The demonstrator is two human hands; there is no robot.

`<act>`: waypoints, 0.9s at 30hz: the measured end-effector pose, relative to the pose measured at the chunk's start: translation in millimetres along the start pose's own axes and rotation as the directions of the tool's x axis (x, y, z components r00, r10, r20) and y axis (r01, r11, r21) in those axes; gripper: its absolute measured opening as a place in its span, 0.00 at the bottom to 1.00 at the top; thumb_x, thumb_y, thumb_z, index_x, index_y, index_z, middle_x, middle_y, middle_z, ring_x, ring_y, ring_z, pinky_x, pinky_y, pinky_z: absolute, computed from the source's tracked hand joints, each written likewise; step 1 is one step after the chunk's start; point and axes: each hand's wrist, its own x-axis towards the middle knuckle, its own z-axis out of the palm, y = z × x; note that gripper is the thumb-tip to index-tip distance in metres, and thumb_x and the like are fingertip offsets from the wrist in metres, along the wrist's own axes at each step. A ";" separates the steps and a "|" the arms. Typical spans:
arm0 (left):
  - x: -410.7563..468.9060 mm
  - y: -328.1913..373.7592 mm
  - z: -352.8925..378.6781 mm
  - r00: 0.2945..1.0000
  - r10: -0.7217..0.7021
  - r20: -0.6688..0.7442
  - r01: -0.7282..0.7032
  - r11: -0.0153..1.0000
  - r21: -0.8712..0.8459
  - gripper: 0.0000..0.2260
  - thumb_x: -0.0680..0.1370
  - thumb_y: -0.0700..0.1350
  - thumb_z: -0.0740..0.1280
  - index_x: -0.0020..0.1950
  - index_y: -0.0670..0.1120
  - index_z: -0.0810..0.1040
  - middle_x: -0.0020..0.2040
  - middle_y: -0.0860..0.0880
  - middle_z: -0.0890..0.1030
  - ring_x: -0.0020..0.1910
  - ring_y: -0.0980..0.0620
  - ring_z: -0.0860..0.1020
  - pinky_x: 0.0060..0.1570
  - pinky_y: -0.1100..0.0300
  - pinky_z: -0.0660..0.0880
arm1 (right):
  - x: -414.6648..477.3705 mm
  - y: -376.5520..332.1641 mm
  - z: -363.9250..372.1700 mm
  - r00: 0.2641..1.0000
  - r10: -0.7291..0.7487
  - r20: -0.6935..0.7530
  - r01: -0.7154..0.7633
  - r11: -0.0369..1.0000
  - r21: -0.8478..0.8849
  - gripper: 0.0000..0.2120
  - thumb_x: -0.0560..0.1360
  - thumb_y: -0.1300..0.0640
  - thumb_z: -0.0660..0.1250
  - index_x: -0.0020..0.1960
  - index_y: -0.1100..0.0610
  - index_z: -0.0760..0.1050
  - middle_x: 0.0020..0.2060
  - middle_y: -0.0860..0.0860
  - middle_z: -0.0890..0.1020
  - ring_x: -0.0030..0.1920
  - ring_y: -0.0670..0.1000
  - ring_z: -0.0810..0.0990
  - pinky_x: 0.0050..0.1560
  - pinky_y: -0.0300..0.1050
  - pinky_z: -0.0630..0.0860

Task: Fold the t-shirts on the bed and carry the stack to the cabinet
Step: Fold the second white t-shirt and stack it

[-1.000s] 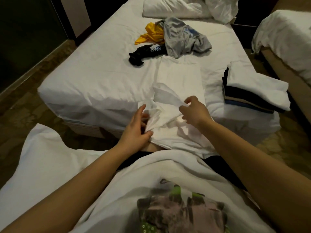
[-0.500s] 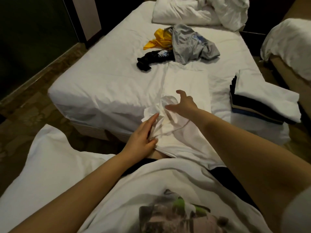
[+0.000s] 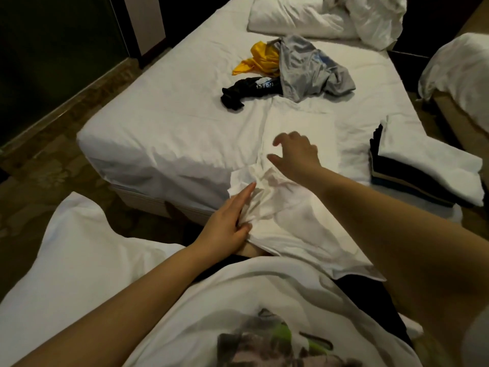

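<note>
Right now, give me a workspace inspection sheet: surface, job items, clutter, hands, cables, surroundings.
Surface: bed, white sheet, lightly creased.
Job's things: white t-shirt half folded at the near edge, its hem hanging off; folded stack at the right edge, white on top of dark ones; grey shirt, yellow shirt and black shirt heaped unfolded farther up.
Clutter: pillow and rumpled duvet at the head.
Hands: left hand pinches the white t-shirt's bunched cloth; right hand open, fingers spread over it, contact unclear.
Cables: nothing seen.
Surroundings: second bed on the right, patterned floor.

The stack (image 3: 423,162) lies right of loose t-shirts (image 3: 304,67) on the bed (image 3: 158,128).
</note>
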 end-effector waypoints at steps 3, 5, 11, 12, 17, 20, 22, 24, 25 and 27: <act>-0.2 1.2 -0.4 1.000 -0.015 0.010 0.015 1.000 -0.021 0.38 0.76 0.39 0.65 0.67 0.67 0.41 0.75 0.50 0.61 0.70 0.49 0.65 0.63 0.64 0.60 | -1.5 -33.4 -10.2 0.966 -0.191 0.175 0.140 0.954 0.267 0.09 0.74 0.48 0.67 0.51 0.52 0.77 0.47 0.50 0.79 0.48 0.50 0.76 0.45 0.39 0.69; -1.0 2.1 -0.7 0.999 -0.048 -0.005 0.048 0.998 -0.033 0.41 0.76 0.40 0.65 0.66 0.69 0.36 0.74 0.49 0.63 0.68 0.48 0.67 0.61 0.63 0.62 | -8.2 -52.4 -16.0 0.891 -0.300 0.342 0.209 0.938 0.278 0.08 0.73 0.51 0.68 0.52 0.50 0.77 0.45 0.48 0.79 0.42 0.47 0.75 0.40 0.35 0.68; -5.9 2.4 -0.5 0.989 -0.105 -0.100 0.097 0.992 -0.084 0.45 0.75 0.43 0.69 0.69 0.66 0.34 0.71 0.48 0.69 0.62 0.46 0.74 0.57 0.62 0.68 | -17.9 -71.2 -22.6 0.644 -0.243 0.725 0.315 0.948 0.038 0.20 0.70 0.47 0.71 0.59 0.50 0.69 0.49 0.46 0.74 0.50 0.49 0.72 0.50 0.42 0.68; -5.8 1.9 0.3 0.988 -0.111 -0.105 0.103 0.991 -0.081 0.45 0.75 0.43 0.69 0.68 0.65 0.33 0.71 0.49 0.68 0.63 0.46 0.74 0.57 0.63 0.66 | -19.4 -71.6 -19.2 0.663 -0.248 0.706 0.369 0.929 -0.020 0.16 0.71 0.48 0.70 0.54 0.53 0.71 0.44 0.47 0.74 0.48 0.49 0.72 0.47 0.41 0.68; -4.5 0.1 2.3 0.988 -0.104 -0.117 0.101 0.994 -0.032 0.44 0.75 0.42 0.68 0.67 0.64 0.33 0.69 0.48 0.70 0.57 0.47 0.77 0.52 0.64 0.68 | -25.3 -57.5 -16.8 0.914 -0.250 0.320 0.279 0.959 -0.046 0.10 0.76 0.55 0.62 0.52 0.59 0.77 0.48 0.55 0.79 0.50 0.55 0.76 0.43 0.42 0.68; -4.2 -2.0 0.9 0.993 -0.036 -0.115 0.033 0.999 -0.025 0.38 0.75 0.41 0.68 0.70 0.63 0.44 0.69 0.53 0.68 0.58 0.52 0.74 0.53 0.66 0.66 | -45.7 -31.7 -26.2 0.997 0.080 -0.023 -0.066 0.927 0.368 0.06 0.74 0.55 0.61 0.43 0.57 0.74 0.40 0.53 0.77 0.41 0.54 0.75 0.38 0.43 0.66; -2.9 -3.7 2.1 0.990 0.026 -0.139 -0.025 1.000 0.013 0.29 0.74 0.42 0.67 0.72 0.54 0.60 0.66 0.52 0.71 0.61 0.55 0.71 0.56 0.68 0.65 | -65.0 -7.7 -18.9 0.952 0.280 0.123 -0.305 0.827 0.473 0.07 0.73 0.55 0.62 0.40 0.57 0.74 0.36 0.53 0.78 0.37 0.53 0.77 0.37 0.43 0.71; -1.3 -6.4 3.7 0.990 0.068 -0.125 -0.061 0.997 0.055 0.21 0.71 0.44 0.64 0.65 0.46 0.75 0.64 0.50 0.74 0.61 0.58 0.71 0.58 0.74 0.64 | -80.8 11.6 -11.6 0.854 0.381 0.354 -0.514 0.723 0.461 0.08 0.72 0.55 0.64 0.38 0.59 0.74 0.32 0.54 0.78 0.31 0.52 0.75 0.32 0.41 0.71; -0.9 -7.0 4.4 0.992 0.078 -0.099 -0.072 0.996 0.060 0.20 0.70 0.43 0.63 0.61 0.44 0.78 0.63 0.50 0.75 0.60 0.59 0.71 0.57 0.79 0.62 | -82.3 17.4 -10.4 0.822 0.416 0.389 -0.566 0.671 0.479 0.08 0.72 0.55 0.65 0.37 0.59 0.73 0.30 0.54 0.76 0.28 0.51 0.73 0.29 0.40 0.68; 0.5 -6.7 4.2 0.994 0.095 -0.058 -0.091 0.993 0.072 0.19 0.69 0.42 0.62 0.58 0.43 0.80 0.61 0.50 0.76 0.60 0.60 0.69 0.54 0.83 0.59 | -74.9 22.5 -12.1 0.825 0.450 0.342 -0.563 0.600 0.568 0.10 0.72 0.53 0.67 0.44 0.60 0.71 0.34 0.54 0.75 0.29 0.50 0.72 0.28 0.40 0.68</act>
